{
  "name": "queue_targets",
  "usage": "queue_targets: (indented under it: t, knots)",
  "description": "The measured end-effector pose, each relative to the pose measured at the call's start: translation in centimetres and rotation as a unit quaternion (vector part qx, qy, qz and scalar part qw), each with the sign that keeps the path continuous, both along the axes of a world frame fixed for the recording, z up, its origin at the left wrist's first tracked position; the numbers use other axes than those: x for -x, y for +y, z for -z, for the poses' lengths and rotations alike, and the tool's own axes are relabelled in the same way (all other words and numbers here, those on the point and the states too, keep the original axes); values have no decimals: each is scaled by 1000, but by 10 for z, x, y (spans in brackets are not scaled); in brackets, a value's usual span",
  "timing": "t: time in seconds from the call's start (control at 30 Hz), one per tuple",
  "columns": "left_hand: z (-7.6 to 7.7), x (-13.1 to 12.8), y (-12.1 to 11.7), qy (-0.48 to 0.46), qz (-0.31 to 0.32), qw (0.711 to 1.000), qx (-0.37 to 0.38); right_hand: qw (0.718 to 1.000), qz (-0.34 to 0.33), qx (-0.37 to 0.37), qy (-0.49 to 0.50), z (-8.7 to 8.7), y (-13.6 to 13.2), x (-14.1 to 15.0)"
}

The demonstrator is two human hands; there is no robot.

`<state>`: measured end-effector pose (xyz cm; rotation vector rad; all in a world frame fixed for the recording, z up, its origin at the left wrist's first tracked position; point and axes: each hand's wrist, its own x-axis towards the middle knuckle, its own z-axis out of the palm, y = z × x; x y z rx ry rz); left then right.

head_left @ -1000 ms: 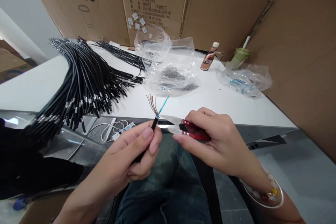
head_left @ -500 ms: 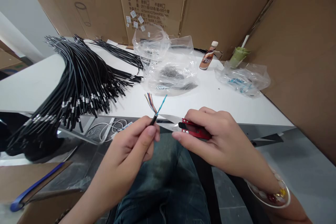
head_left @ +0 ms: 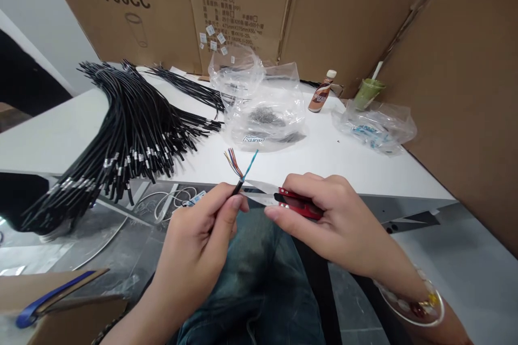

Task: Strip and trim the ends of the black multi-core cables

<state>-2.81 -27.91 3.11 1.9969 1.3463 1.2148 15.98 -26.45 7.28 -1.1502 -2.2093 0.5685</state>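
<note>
My left hand (head_left: 198,242) is closed round a thin black cable (head_left: 237,187), pinching it just below its stripped end. Several fine coloured wires (head_left: 238,162) fan out of that end, one blue strand bent off to the right. My right hand (head_left: 332,215) grips red-handled thread snips (head_left: 297,204). Their silver blades (head_left: 259,190) point left, and the tips sit at the base of the coloured wires. Both hands hover over my lap in blue jeans (head_left: 259,280), just in front of the white table's edge (head_left: 324,186).
A big bundle of black cables (head_left: 129,129) hangs over the table's left front edge. Clear plastic bags (head_left: 263,102) lie mid-table, another bag (head_left: 374,126) at right. A small brown bottle (head_left: 321,91) and a green cup (head_left: 368,91) stand before cardboard boxes (head_left: 243,5). White cord (head_left: 170,199) lies under the table.
My left fingers have slid up and re-gripped the cable nearer its stripped end. The snips stay at the wire base. The view has shifted a little.
</note>
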Motion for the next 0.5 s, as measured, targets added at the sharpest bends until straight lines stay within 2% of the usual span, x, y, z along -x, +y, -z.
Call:
queue_targets:
  t: [0.17,0.37,0.5]
  knots:
    - [5,-3,-1,74,-70,988,-120,995,33,88,45,1,-5,5]
    - [12,-4,1,177,-179,931,-265,962,22,204,178,8,-9,16]
    - [14,-3,4,198,-209,905,-312,932,7,240,272,18,-9,25]
